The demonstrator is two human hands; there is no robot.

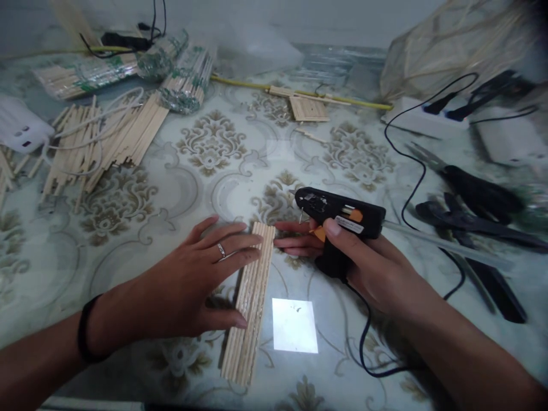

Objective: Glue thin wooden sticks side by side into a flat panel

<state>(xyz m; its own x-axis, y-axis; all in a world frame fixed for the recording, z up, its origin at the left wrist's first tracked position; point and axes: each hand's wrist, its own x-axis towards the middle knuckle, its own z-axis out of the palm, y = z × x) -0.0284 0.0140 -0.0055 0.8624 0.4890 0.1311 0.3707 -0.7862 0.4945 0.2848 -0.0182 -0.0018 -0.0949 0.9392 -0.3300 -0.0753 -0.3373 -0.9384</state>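
A narrow panel of thin wooden sticks laid side by side [248, 319] lies on the table, with shiny streaks along it. My left hand [192, 279], wearing a ring and a dark wristband, has its fingers spread, with the fingertips and thumb resting on the panel. In my right hand [372, 262] is a black hot glue gun [312, 202] with an orange trigger, its nozzle pointing left above the table. A clear glue stick [449, 245] extends from its rear. Some extended fingertips of this hand touch the panel's upper right edge.
Loose wooden sticks [124, 131] and wrapped bundles [188, 74] lie at the back left beside a white power strip [21, 125]. Pliers [475, 182] and black-handled cutters [479, 222] are at right. The gun's black cord [368, 337] trails below. A small stick square [308, 108] sits at the back.
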